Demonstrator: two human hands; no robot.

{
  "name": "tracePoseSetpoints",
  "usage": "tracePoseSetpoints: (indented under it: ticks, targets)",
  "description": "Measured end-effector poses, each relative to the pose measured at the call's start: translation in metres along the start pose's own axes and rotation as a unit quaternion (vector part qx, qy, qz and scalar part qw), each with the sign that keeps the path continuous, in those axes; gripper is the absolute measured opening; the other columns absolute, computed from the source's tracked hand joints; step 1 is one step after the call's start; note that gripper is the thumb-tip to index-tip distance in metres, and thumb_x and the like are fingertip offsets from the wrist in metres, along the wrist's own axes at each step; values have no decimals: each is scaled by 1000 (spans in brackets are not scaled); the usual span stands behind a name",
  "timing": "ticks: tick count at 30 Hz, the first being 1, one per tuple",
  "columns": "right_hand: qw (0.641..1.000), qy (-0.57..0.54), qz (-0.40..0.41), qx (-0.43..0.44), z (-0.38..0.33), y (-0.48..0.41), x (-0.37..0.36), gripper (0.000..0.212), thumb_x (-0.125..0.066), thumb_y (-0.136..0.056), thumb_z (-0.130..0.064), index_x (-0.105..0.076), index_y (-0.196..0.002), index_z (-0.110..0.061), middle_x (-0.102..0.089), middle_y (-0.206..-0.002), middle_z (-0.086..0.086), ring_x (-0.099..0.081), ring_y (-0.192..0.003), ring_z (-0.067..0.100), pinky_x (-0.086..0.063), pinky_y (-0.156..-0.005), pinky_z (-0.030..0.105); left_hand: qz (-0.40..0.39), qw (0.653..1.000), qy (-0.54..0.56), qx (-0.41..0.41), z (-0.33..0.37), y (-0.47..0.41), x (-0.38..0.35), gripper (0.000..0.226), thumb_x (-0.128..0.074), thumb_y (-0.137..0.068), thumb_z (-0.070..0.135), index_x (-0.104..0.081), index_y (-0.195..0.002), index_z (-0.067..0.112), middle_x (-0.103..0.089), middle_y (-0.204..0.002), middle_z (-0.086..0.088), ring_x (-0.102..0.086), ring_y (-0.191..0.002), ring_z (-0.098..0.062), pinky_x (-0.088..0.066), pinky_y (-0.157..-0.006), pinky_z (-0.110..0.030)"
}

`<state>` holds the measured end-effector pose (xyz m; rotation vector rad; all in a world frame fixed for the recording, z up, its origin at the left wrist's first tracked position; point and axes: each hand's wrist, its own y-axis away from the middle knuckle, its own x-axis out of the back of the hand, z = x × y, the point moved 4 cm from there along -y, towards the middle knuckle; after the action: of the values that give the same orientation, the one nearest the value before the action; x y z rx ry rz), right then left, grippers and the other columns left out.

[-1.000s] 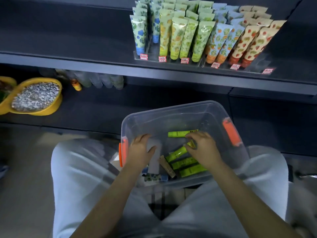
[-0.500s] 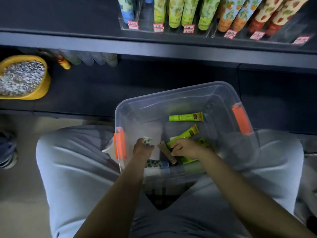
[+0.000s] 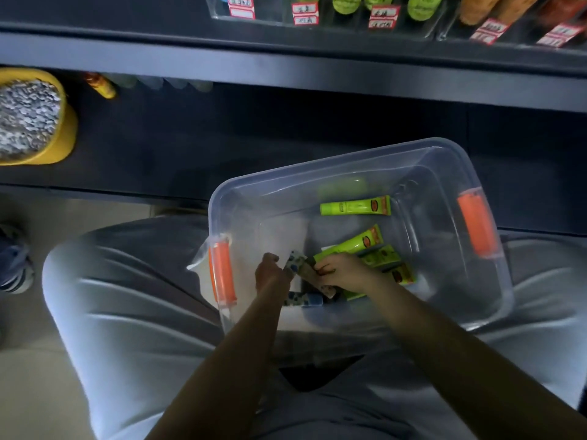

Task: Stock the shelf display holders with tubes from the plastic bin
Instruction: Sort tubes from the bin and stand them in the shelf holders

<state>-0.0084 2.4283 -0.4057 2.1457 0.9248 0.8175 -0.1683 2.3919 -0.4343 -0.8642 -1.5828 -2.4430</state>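
Observation:
A clear plastic bin (image 3: 346,160) with orange handles rests on my lap. Inside lie several lime-green tubes, one (image 3: 355,207) near the far wall and one (image 3: 355,243) slanted just beyond my right hand. My left hand (image 3: 270,273) is closed on a blue-patterned tube (image 3: 293,261) at the bin's near left. My right hand (image 3: 341,271) grips a brownish tube (image 3: 313,274) beside it. Another blue-patterned tube (image 3: 301,300) lies on the bin floor under my left wrist. The clear display holders (image 3: 247,11) with tubes and price tags sit on the upper shelf at the top edge.
A dark shelf edge (image 3: 286,65) runs across above the bin. A yellow bowl (image 3: 60,134) of speckled grains stands on the lower shelf at left, with a small bottle (image 3: 101,85) behind it. A shoe (image 3: 12,262) is on the floor at far left.
The view has tilted down, so the shelf holders slid to the top edge. Both hands have drawn toward the bin's near side and closed on tubes, which are lifting off the floor.

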Motion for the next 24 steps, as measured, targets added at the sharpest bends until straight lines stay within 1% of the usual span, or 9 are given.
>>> tracePoseSetpoints:
  ticks: [4, 8, 11, 13, 16, 18, 20, 22, 24]
  targets:
    - [999, 33, 1, -9, 2, -1, -1, 26, -65, -84, -4, -67, -109, 1, -69, -108, 16, -63, -102, 27, -50, -91, 41, 23, 1000, -18, -5, 5, 6, 4, 30, -63, -88, 19, -59, -116, 10, -64, -113, -11, -62, -99, -26, -51, -79, -30]
    - [991, 130, 31, -8, 3, -8, -4, 20, -67, -83, -22, -72, -99, -13, -70, -104, 9, -62, -98, 27, -51, -85, 40, 59, 993, 91, -39, 11, 24, 22, 24, -60, -89, 20, -64, -110, 7, -67, -99, -9, -61, -78, -21, -54, -65, -27]
    - [976, 216, 27, -22, -2, -11, -9, 25, -59, -86, -32, -66, -110, -29, -68, -108, 0, -62, -100, 27, -51, -79, 34, 67, 976, 192, -74, 17, 45, 40, 23, -61, -89, 15, -61, -110, 5, -65, -100, -10, -61, -84, -22, -48, -49, -13]
    - [947, 320, 43, 2, -7, -13, -14, 28, -50, -90, -47, -61, -112, -34, -67, -107, 1, -62, -98, 29, -44, -69, 30, 48, 964, 245, -90, 22, 60, 51, 27, -62, -89, 14, -57, -115, 8, -63, -102, -7, -60, -84, -17, -45, -46, -8]
    - [928, 364, 74, 10, -9, -15, -19, 40, -40, -89, -61, -60, -96, -26, -66, -96, 3, -62, -90, 29, -34, -64, 29, -1, 951, 287, -112, 27, 77, 62, 23, -61, -91, 15, -56, -112, 10, -64, -85, -2, -61, -69, -4, -46, -50, -11]
    - [937, 346, 50, -13, -7, -18, -19, 47, -39, -88, -63, -63, -91, -23, -67, -89, 3, -62, -86, 28, -37, -62, 29, -13, 946, 299, -121, 29, 85, 69, 18, -61, -90, 17, -59, -107, 10, -66, -84, 1, -61, -72, -5, -44, -59, -17]
    - [960, 276, 19, -42, -2, -18, -17, 47, -43, -86, -60, -67, -85, -20, -70, -79, 4, -65, -80, 26, -47, -63, 30, -19, 939, 318, -129, 30, 90, 74, 8, -61, -90, 16, -62, -98, 12, -67, -75, 7, -60, -68, 0, -44, -61, -18]
    - [986, 156, 8, -54, 1, -16, -12, 31, -55, -87, -42, -71, -85, -15, -73, -84, 8, -67, -85, 26, -52, -74, 33, -24, 933, 337, -122, 32, 94, 78, 13, -62, -89, 19, -63, -101, 13, -70, -84, 5, -63, -79, -6, -48, -73, -22]
    - [998, 31, 25, -48, -2, -10, 3, 17, -63, -87, -13, -71, -101, -7, -71, -101, 11, -63, -99, 24, -49, -86, 33, -30, 929, 349, -117, 37, 99, 82, 26, -65, -87, 24, -61, -111, 14, -69, -103, -4, -64, -96, -19, -50, -86, -35]
